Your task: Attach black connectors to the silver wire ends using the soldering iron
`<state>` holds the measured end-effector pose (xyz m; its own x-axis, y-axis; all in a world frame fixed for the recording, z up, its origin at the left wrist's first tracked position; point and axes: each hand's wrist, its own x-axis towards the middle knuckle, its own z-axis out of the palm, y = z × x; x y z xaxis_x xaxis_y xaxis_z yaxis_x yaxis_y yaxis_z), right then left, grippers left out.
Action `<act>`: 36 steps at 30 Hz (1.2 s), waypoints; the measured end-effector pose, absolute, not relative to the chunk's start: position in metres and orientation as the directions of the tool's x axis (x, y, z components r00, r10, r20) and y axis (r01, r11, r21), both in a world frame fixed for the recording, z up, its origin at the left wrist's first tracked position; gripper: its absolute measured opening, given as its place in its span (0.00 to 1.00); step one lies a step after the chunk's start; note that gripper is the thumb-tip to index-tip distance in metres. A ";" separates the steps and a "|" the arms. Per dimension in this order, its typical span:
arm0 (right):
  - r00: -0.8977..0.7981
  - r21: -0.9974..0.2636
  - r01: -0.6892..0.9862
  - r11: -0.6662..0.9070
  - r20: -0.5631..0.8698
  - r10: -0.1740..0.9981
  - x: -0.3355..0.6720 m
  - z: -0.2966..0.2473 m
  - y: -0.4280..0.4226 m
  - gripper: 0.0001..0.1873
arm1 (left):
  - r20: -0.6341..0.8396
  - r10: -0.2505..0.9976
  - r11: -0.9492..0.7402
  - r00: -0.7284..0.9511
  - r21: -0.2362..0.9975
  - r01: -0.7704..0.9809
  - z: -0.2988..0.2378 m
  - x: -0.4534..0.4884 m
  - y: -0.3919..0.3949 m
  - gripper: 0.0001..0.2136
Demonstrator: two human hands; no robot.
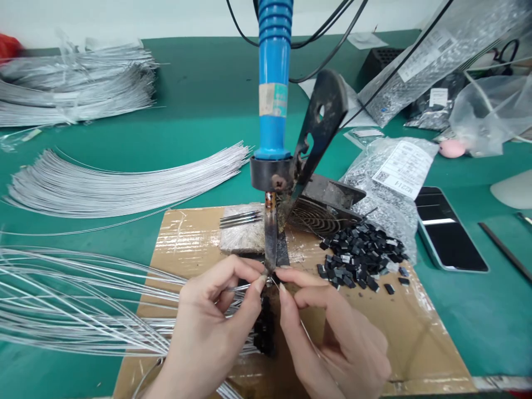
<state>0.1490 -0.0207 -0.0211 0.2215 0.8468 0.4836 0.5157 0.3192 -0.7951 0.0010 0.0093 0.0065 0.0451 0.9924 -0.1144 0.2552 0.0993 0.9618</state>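
Observation:
A blue-handled soldering iron point(274, 72) is clamped upright, its tip pointing down between my hands. My left hand point(216, 321) pinches a thin grey wire close under the tip; a small metal part sits at the wire's end, too small to name. Opposite it, my right hand point(332, 327) pinches a thin strand of solder point(305, 331) that runs back across the palm. Both sets of fingertips almost meet at the tip. Beneath my left hand lies a bunch of grey wires point(83, 316), with black connector pieces point(265, 327) at their ends.
Loose small black pieces point(361, 257) are heaped on the cardboard point(415, 343) at right. Behind them stand a black fan point(328, 205) and a bubble-wrap bag point(374, 166). A phone point(451, 230) lies on the green mat. Wire bundles point(124, 185) fill the left side.

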 end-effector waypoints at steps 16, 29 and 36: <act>0.241 -0.810 0.521 0.268 0.441 0.864 0.148 -0.018 -0.023 0.09 | -0.117 0.992 0.101 0.040 0.955 0.278 0.008 0.003 0.009 0.07; 0.233 -0.805 0.508 0.308 0.473 0.850 0.149 -0.020 -0.021 0.10 | -0.117 0.991 0.094 0.060 0.949 0.301 0.008 0.000 0.008 0.08; 0.231 -0.830 0.469 0.302 0.445 0.865 0.149 -0.020 -0.022 0.11 | -0.137 0.990 0.125 0.032 0.964 0.235 0.011 0.003 0.009 0.06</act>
